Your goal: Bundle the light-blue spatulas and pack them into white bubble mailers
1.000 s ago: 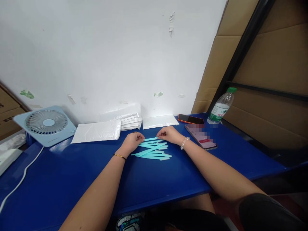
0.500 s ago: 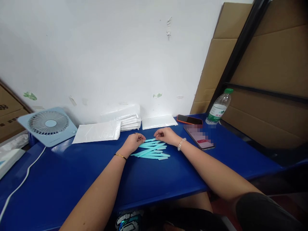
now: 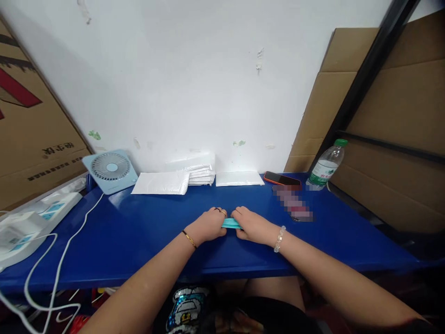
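Note:
A bundle of turquoise sticks [image 3: 231,223] lies crosswise between my two hands, above the blue table near its front edge. My left hand [image 3: 212,224] is closed round the left end of the bundle. Round the right end, my right hand [image 3: 248,224] is closed too. Only the middle of the bundle shows; both ends are hidden by my fingers.
White padded envelopes [image 3: 160,183] are stacked along the wall, with another flat one [image 3: 239,178] beside them. Two phones [image 3: 282,179] [image 3: 295,205] and a water bottle [image 3: 327,164] stand or lie right. A fan [image 3: 111,170] and power strip [image 3: 52,213] are left.
The sticks, spread out on the table before, are now gathered into one bundle between my hands. Both hands have closed round it and come nearer the front edge. The view has shifted left.

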`<state>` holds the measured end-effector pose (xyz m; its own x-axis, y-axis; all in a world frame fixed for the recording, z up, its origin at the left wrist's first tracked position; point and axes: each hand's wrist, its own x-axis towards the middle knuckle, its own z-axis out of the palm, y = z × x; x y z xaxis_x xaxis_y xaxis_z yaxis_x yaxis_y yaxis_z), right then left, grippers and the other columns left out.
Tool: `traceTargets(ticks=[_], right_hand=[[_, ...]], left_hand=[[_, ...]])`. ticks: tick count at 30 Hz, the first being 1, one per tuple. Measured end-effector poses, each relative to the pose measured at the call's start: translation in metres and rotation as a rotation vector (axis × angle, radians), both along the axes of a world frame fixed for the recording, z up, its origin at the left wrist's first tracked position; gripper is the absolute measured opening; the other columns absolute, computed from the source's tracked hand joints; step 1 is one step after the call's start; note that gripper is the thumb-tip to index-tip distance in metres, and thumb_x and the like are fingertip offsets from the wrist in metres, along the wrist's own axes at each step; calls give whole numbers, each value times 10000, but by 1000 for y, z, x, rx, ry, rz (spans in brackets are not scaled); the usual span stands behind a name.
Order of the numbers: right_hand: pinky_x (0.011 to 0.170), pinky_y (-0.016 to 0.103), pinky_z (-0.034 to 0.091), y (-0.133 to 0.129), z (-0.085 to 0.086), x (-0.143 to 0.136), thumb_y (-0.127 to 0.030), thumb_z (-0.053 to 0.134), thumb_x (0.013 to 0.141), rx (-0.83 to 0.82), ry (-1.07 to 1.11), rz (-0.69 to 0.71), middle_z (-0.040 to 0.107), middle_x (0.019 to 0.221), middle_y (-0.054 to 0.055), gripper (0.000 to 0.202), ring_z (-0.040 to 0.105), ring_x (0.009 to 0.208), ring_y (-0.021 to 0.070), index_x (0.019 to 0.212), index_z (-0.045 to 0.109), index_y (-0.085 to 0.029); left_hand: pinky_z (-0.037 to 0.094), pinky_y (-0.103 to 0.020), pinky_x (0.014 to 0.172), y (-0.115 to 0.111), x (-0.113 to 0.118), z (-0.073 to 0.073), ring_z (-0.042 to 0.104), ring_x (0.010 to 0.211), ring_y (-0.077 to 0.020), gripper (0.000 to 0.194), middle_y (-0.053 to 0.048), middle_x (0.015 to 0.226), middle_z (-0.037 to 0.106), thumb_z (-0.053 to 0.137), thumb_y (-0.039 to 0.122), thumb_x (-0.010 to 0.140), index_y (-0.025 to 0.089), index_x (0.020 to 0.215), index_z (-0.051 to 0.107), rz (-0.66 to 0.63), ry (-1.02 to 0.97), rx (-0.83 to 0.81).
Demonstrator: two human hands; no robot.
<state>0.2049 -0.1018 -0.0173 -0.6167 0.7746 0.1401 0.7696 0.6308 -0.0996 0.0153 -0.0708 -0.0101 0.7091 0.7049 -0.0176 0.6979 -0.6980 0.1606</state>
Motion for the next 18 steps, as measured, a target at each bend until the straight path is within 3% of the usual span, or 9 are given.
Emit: traceTargets(ticks=[5, 10, 18], right_hand=[[678, 316, 448, -1, 11, -3, -178, 512, 765, -47, -168, 11, 630, 925, 133, 198, 607, 778, 230, 946, 561, -114], [634, 308, 436, -5, 29, 0, -246, 532, 757, -155, -262, 33, 663, 899, 130, 201, 638, 770, 247, 907, 586, -123], [636, 317, 447, -17, 25, 3, -227, 524, 730, -83, -281, -72, 664, 920, 137, 252, 648, 794, 266, 946, 600, -121]], left_hand=[[456, -357, 770, -15, 9, -7, 565, 896, -256, 215, -117, 969, 601, 576, 296, 775, 146, 926, 550, 29, 19, 127], [447, -327, 745, -20, 11, -11, 574, 842, -223, 306, -87, 916, 611, 519, 454, 857, 151, 891, 547, -72, -57, 139], [434, -331, 761, -22, 10, -16, 577, 845, -225, 279, -85, 916, 612, 473, 426, 892, 156, 910, 542, -134, -111, 160]])
